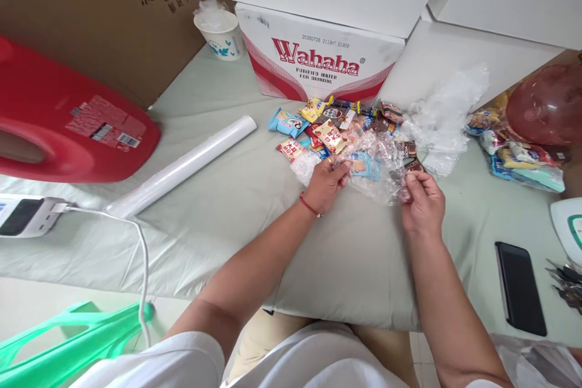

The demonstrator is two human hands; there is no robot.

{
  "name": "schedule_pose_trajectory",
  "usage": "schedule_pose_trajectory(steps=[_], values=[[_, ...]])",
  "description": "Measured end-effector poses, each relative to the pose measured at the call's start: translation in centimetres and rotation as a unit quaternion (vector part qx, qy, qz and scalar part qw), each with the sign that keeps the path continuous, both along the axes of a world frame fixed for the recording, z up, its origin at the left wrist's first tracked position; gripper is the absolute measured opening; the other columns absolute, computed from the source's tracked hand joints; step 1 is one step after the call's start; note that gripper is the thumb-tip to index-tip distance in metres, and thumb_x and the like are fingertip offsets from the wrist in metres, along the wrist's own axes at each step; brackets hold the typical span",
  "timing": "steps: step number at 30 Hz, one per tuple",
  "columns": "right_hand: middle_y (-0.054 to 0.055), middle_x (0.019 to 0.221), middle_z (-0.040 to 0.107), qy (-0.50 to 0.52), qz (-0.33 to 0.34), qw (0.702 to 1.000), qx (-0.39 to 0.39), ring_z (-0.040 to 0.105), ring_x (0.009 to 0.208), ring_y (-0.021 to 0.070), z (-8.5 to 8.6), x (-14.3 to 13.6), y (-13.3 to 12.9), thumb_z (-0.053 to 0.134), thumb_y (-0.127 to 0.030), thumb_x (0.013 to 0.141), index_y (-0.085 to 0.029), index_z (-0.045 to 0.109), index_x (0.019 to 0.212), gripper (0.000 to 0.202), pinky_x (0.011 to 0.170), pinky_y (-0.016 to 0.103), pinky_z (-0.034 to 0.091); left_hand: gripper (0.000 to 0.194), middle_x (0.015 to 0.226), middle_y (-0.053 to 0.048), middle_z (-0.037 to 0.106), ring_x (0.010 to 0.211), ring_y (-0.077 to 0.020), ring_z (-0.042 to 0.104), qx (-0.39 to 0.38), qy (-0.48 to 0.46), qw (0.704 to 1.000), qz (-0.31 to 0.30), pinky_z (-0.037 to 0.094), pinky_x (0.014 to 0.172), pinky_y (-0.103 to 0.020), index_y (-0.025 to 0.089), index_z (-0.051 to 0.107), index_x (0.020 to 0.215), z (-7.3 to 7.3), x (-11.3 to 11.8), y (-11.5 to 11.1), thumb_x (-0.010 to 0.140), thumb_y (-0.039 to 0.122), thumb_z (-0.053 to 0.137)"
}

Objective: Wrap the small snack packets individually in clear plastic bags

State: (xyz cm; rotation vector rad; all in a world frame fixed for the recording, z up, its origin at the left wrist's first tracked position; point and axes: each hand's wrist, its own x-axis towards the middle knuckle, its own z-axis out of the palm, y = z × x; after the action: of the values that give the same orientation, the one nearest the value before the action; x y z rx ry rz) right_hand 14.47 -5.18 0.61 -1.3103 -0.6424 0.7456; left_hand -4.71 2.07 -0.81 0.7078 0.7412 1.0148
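Note:
A clear plastic bag (382,185) is stretched between my two hands, its edge pinched on both sides. My left hand (326,182) is closed on the bag's left side, a red string bracelet at the wrist. My right hand (422,200) pinches the bag's right side. A blue-wrapped snack (365,165) shows at the bag; whether it lies inside or behind the plastic I cannot tell. Just beyond lies a pile of small wrapped snacks (331,136) in red, yellow, blue and brown packets. Crumpled clear bags (443,115) lie to the pile's right.
A Wahaha water carton (318,60) stands behind the pile, a paper cup (220,33) beside it. Leftward are a white roll (182,167), a red jug (77,121) and a white cable (144,260). Rightward lie a phone (521,288), keys (568,282) and more bagged snacks (522,160).

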Motion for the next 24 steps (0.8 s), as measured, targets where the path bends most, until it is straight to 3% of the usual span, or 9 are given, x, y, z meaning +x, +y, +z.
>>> schedule_pose_trajectory(steps=[3,7,11,13,15,17,20,22,24], values=[[-0.005,0.066,0.059,0.055,-0.046,0.997,0.011,0.041,0.050,0.0033,0.9,1.4,-0.3,0.095,-0.037,0.058,-0.017,0.066,0.082,0.043,0.046,0.017,0.030,0.035,0.073,0.004,0.064,0.058,-0.0058,0.055,-0.041,-0.077,0.995,0.043,0.039,0.051,-0.018,0.018,0.061,0.084,0.2,-0.4,0.4,0.073,0.034,0.090],[-0.001,0.073,0.067,0.044,-0.112,0.992,-0.042,0.044,0.050,0.0047,1.5,4.7,-3.1,0.091,-0.031,0.060,-0.019,0.067,0.095,0.045,0.043,0.015,0.030,0.021,0.099,-0.005,0.076,0.095,-0.0184,0.074,-0.100,-0.160,0.981,0.039,0.061,0.081,-0.031,0.017,0.065,0.089,0.6,-0.8,0.7,0.079,0.022,0.082],[-0.001,0.069,0.062,0.009,-0.250,0.968,-0.016,0.040,0.048,0.0076,2.1,8.0,-5.5,0.082,-0.025,0.063,-0.023,0.066,0.093,0.035,0.041,0.020,0.025,0.016,0.108,-0.007,0.078,0.120,-0.0309,0.072,-0.108,-0.215,0.971,0.010,0.057,0.104,-0.049,0.017,0.067,0.090,0.8,-1.0,0.8,0.077,0.014,0.076],[-0.003,0.067,0.056,-0.054,-0.251,0.966,0.014,0.041,0.051,0.0090,2.4,8.3,-5.6,0.082,-0.027,0.066,-0.024,0.066,0.087,0.026,0.043,0.022,0.029,0.019,0.108,-0.006,0.079,0.120,-0.0329,0.073,-0.106,-0.216,0.971,-0.005,0.055,0.108,-0.054,0.017,0.067,0.092,0.8,-1.0,0.8,0.075,0.013,0.075],[0.000,0.078,0.062,-0.141,-0.181,0.973,0.025,0.055,0.065,0.0128,2.7,7.4,-4.9,0.081,-0.037,0.073,-0.024,0.069,0.092,0.026,0.055,0.026,0.044,0.024,0.110,-0.007,0.079,0.116,-0.0334,0.074,-0.100,-0.219,0.970,-0.033,0.054,0.108,-0.058,0.017,0.068,0.096,0.9,-1.1,0.7,0.073,0.012,0.074],[0.004,0.107,0.070,-0.227,-0.077,0.971,0.005,0.065,0.098,0.0192,2.8,5.8,-3.8,0.078,-0.051,0.080,-0.026,0.070,0.112,0.041,0.082,0.036,0.055,0.030,0.112,-0.008,0.079,0.114,-0.0342,0.075,-0.091,-0.232,0.965,-0.078,0.054,0.108,-0.060,0.016,0.070,0.100,1.0,-1.4,0.6,0.071,0.010,0.071],[0.009,0.138,0.065,-0.298,0.100,0.947,-0.067,0.058,0.130,0.0251,2.8,3.5,-2.2,0.078,-0.063,0.080,-0.028,0.056,0.142,0.075,0.106,0.045,0.049,0.028,0.114,-0.013,0.079,0.119,-0.0372,0.072,-0.077,-0.252,0.952,-0.154,0.055,0.106,-0.059,0.013,0.071,0.092,1.2,-1.8,0.4,0.065,0.008,0.068],[0.008,0.123,0.071,-0.281,0.200,0.928,-0.140,0.064,0.117,0.0249,2.8,2.6,-1.9,0.085,-0.062,0.073,-0.027,0.058,0.140,0.080,0.101,0.043,0.051,0.018,0.115,-0.014,0.079,0.123,-0.0371,0.071,-0.070,-0.246,0.951,-0.174,0.056,0.106,-0.056,0.013,0.070,0.084,1.1,-1.9,0.4,0.066,0.010,0.069],[0.005,0.099,0.073,-0.241,0.237,0.919,-0.201,0.067,0.093,0.0207,2.8,2.3,-2.2,0.086,-0.061,0.071,-0.023,0.069,0.122,0.066,0.088,0.036,0.052,0.012,0.113,-0.013,0.079,0.121,-0.0343,0.072,-0.063,-0.211,0.964,-0.152,0.058,0.103,-0.051,0.014,0.069,0.084,0.9,-1.7,0.6,0.073,0.016,0.074]])
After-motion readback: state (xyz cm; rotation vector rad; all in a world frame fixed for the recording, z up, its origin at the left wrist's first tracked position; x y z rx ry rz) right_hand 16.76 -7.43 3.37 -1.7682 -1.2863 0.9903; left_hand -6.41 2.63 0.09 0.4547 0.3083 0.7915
